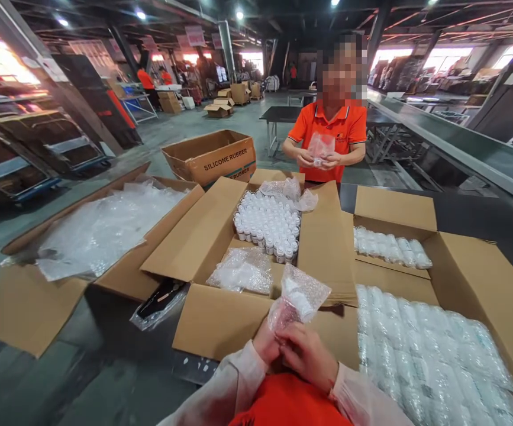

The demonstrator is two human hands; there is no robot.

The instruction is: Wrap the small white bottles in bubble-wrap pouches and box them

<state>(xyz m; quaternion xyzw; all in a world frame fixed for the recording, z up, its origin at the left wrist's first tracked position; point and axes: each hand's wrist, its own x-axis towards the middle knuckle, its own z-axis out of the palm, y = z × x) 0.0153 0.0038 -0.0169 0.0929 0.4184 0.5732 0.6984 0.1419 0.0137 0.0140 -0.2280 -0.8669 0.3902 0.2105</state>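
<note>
Warehouse floor, dark table [105,349] crowded with open cartons; middle carton [220,322] holds white-capped bottles [267,222] in rows and loose bubble bags. Item in hand: bubble bag [298,299], just above the carton's near flap, close to my chest; left hand [265,343] and right hand [307,355] touching, fingers of both closed on its lower end. I judge it light, soft, crinkly, a little slippery; best pinched at the neck, not squeezed mid-body. Hard to tell: whether a bottle sits inside, the film being cloudy; my fingertips, hidden behind the hands. Co-worker [334,133] opposite holds a similar bag [320,147]; right carton [473,278] cut off by the edge.
</note>
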